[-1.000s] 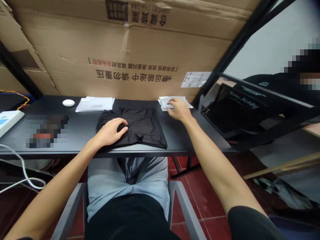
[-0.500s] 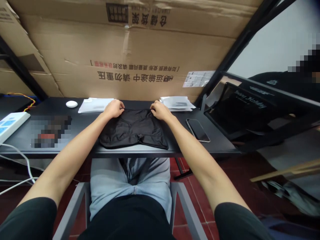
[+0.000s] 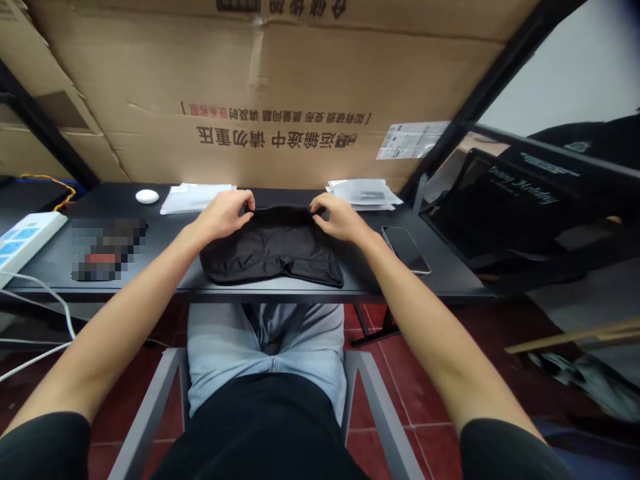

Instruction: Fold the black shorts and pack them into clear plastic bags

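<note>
A black fabric item (image 3: pixel 270 250) lies wrinkled on the dark table, its near edge close to the table's front edge. At its far left corner, my left hand (image 3: pixel 227 212) pinches the cloth between thumb and fingers. My right hand (image 3: pixel 337 217) grips the far right corner the same way. Between the hands the far edge of the fabric is slightly raised, while the near part rests flat. The fingertips partly hide the gripped corners.
White packets lie behind my left hand (image 3: pixel 195 199) and my right hand (image 3: pixel 367 193). A phone (image 3: pixel 406 249) is at right. A white oval object (image 3: pixel 147 197), blurred dark item (image 3: pixel 110 250) and power strip (image 3: pixel 30 240) are left. Cardboard (image 3: pixel 290 80) stands behind.
Both hands have lifted the far edge of the black fabric a little off the table. The camera view has shifted slightly.
</note>
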Tool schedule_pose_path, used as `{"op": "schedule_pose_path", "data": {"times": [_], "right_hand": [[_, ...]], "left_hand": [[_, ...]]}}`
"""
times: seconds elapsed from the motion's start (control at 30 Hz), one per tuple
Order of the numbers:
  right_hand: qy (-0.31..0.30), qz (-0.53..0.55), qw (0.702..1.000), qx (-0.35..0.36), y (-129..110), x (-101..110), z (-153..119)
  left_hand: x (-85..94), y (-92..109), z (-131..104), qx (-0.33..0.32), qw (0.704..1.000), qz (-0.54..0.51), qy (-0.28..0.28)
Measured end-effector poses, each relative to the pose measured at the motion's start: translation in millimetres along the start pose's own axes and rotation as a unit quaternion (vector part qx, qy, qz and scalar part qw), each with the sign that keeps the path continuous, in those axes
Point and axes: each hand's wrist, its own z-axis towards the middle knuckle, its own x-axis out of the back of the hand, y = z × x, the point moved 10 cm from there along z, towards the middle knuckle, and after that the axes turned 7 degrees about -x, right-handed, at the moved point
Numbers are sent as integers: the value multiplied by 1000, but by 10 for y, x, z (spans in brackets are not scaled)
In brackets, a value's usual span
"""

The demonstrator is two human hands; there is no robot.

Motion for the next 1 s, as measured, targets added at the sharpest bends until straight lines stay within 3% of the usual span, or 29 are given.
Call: {"op": "schedule_pose_path", "data": {"times": [0.13, 0.23, 0.43, 0.6, 0.73, 0.9, 1.0], "right_hand": [[-53, 38, 997, 46, -268, 141, -568], [-39, 67, 996, 40, -445, 304, -941], [-61, 78, 993, 60, -677, 288, -1388], [-58, 52, 993, 91, -719, 168, -1470], [-44, 105, 991, 74, -723, 205, -1451], [-73, 205, 976, 8, -609, 246, -1365], [-87, 213, 973, -9, -546, 232, -1332]], "left_hand": [[167, 380, -483, -48, 998, -20, -29], [318, 509, -886, -36, 999, -32, -12], [228, 606, -1427, -65, 995, -44, -66], [169, 592, -1526, -97, 993, -38, -59], [207, 624, -1528, -109, 992, -34, -49], [289, 487, -1458, -44, 996, -64, -44], [279, 388, -1414, -5, 996, -63, -61]]}}
